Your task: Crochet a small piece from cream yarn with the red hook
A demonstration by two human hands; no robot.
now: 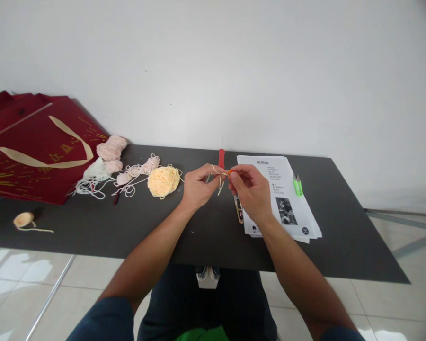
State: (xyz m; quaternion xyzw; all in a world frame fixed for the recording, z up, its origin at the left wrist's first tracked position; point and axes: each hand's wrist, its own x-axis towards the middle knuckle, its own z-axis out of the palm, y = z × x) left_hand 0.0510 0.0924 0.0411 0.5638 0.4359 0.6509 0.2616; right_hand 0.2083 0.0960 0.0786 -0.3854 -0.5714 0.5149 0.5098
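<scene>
My left hand (199,184) pinches a strand of pale yellow yarn (220,185), which loops over its fingers, with a short tail hanging down. Close against its fingertips, my right hand (250,189) is closed on a crochet hook (230,173); only a bit of its orange grip shows, and the rest is hidden by the fingers. Just behind the hands lies a red-handled tool (221,156) with a thin metal tip pointing to the wall. A yellow yarn ball (164,181) rests left of my left hand.
Printed sheets (262,227) lie under my right forearm, with a green clip-like item (297,185) and a box cutter (239,210) at their sides. Pink yarn (111,148), white yarn (95,171) and a red gift bag (39,142) stand left. A small crocheted cup (23,219) is far left.
</scene>
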